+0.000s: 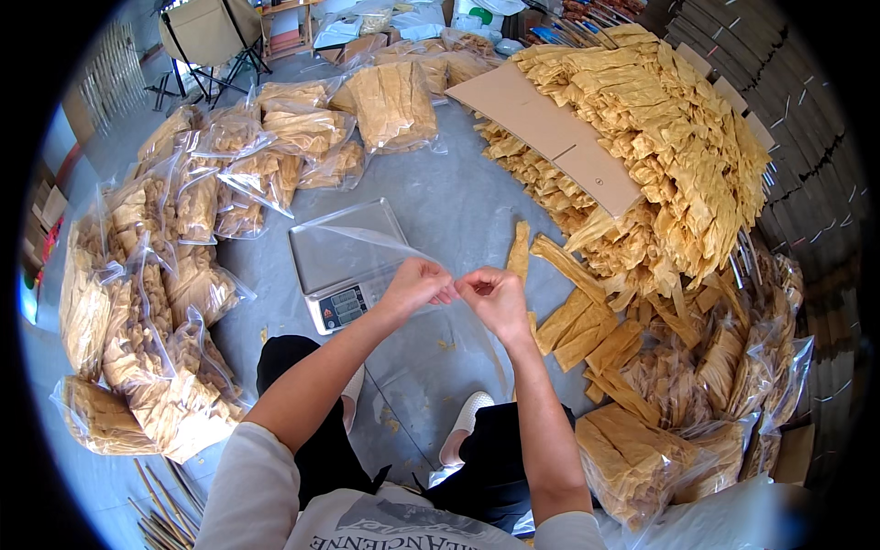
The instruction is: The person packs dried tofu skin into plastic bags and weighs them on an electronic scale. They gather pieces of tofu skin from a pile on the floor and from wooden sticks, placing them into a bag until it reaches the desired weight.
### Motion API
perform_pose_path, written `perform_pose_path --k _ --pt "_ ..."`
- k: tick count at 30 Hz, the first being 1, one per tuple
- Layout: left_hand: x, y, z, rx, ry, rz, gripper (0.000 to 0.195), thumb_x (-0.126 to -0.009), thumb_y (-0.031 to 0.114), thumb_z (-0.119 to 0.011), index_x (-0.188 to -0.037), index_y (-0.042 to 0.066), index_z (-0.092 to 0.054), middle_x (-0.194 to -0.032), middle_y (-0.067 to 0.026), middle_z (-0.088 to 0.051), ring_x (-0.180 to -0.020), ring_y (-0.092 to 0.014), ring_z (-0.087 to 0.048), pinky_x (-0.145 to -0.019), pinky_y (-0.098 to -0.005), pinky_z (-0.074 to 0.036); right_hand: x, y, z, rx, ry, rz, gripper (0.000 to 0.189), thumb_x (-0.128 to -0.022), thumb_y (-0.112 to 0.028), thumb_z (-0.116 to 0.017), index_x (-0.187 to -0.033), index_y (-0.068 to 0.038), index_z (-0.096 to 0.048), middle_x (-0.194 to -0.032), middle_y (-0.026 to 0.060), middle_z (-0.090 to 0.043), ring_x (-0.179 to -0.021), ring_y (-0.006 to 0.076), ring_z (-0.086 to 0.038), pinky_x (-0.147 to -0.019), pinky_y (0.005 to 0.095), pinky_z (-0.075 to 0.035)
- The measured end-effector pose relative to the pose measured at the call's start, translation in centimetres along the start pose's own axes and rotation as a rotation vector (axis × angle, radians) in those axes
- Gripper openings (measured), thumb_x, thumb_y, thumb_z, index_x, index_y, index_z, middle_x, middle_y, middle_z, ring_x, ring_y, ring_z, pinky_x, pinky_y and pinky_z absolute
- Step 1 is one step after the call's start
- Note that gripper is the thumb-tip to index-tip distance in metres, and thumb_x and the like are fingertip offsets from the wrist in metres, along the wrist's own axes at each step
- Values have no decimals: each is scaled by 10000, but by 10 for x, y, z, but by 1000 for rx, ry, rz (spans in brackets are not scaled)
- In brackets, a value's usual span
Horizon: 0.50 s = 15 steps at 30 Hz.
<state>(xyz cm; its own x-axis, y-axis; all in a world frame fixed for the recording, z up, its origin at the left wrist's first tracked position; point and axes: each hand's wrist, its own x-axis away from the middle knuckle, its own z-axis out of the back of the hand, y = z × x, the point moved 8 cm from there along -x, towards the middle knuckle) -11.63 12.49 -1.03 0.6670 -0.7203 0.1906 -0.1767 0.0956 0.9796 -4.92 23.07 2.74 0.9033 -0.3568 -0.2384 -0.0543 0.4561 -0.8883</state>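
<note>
My left hand (421,283) and my right hand (493,294) meet in front of me, thumbs and fingers pinching the edge of a clear plastic bag (385,240). The thin bag stretches up and left over a digital scale and hangs down below my right hand. No contents show in it. The scale (344,247), with a steel tray and a lit display, rests on the grey floor. Right of my hands lie loose strips of dried yellow sheets, seemingly tofu skin (567,323), beside a large heap of the same (674,137).
Filled clear bags (151,289) curve along the left and the back. Flat cardboard (550,137) lies on the heap. More filled bags (632,454) sit at lower right. Thin sticks (165,505) lie at lower left, a folding chair (213,34) stands at the back left.
</note>
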Motion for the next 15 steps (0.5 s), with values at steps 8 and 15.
perform_pose_path --k 8,15 --pt "0 4 -1 6 -44 4 137 -746 117 -525 -726 7 -603 -685 -82 -626 -672 -148 -612 -600 -243 -453 2 -17 4 -10 62 52 27 -671 -15 -619 -660 9 -624 -598 79 -592 -536 107 -571 -510 236 -444" --pt "-1 -15 3 -281 -41 -16 182 -702 139 -539 -692 -25 -615 -657 -108 -626 -599 -157 -603 -515 -280 -442 -2 -20 28 -193 298 45 107 -698 2 -590 -608 9 -533 -540 -1 -523 -485 31 -463 -455 197 -361"
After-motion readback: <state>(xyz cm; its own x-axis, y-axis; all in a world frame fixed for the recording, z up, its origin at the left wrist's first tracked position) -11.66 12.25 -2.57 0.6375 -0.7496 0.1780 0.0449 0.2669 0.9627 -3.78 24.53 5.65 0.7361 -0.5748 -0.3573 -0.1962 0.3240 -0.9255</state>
